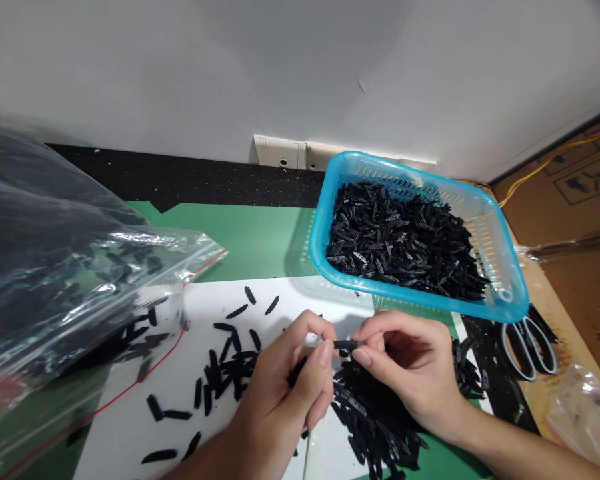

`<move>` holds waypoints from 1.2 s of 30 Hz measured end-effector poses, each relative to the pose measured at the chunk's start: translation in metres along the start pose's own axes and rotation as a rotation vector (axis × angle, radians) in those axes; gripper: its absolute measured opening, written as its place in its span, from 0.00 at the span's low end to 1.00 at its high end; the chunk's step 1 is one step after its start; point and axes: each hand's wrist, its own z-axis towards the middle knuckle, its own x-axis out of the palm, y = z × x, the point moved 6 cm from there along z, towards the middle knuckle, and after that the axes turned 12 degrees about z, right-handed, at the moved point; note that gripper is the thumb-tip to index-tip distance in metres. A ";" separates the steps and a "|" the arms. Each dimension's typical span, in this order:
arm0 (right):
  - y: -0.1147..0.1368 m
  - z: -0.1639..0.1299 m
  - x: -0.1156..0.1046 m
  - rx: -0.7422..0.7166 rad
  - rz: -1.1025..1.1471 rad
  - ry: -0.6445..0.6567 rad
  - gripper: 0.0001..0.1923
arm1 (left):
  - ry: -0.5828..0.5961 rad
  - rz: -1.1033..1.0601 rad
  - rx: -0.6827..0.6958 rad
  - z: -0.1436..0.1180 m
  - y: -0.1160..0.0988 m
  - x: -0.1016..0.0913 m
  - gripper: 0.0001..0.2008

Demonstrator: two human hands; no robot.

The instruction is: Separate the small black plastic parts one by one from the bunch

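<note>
Between my two hands is a small, narrow black plastic piece [346, 345]. The thumb and fingers of my right hand [410, 370] pinch its right end. My left hand [300, 380] pinches the left end, and its curled fingers hide part of the palm. Under and beside my right hand lies a dense pile of similar black pieces [380, 420], some with pale marks. More loose black pieces [225, 367] are scattered to the left of my left hand on a white sheet [125, 427].
A blue plastic basket [320, 247] full of black pieces stands behind my hands. At left, a clear zip bag [80, 280] with a red line holds more. Scissors [529, 350] and a crumpled clear bag [583, 413] lie at right, near a cardboard box [570, 200].
</note>
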 end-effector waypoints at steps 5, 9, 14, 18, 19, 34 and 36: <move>-0.003 0.000 0.000 0.041 0.010 0.004 0.03 | -0.004 -0.013 0.010 -0.001 0.002 0.000 0.16; -0.004 -0.001 0.000 0.060 0.006 0.011 0.04 | -0.017 -0.001 -0.002 -0.002 0.008 -0.002 0.13; -0.002 0.000 0.002 0.028 -0.013 0.029 0.02 | -0.009 0.011 0.008 -0.002 0.008 0.000 0.13; -0.001 0.000 0.002 0.013 0.004 0.022 0.04 | -0.011 0.025 0.012 -0.001 0.006 0.000 0.13; -0.001 0.000 0.002 0.012 0.004 0.021 0.05 | -0.008 0.032 0.017 -0.001 0.006 0.000 0.13; 0.001 -0.003 0.006 -0.046 -0.045 0.047 0.06 | -0.030 0.052 0.040 -0.001 0.003 -0.001 0.18; 0.002 -0.003 0.006 -0.048 -0.048 0.050 0.06 | -0.045 0.076 0.039 0.000 0.002 -0.002 0.19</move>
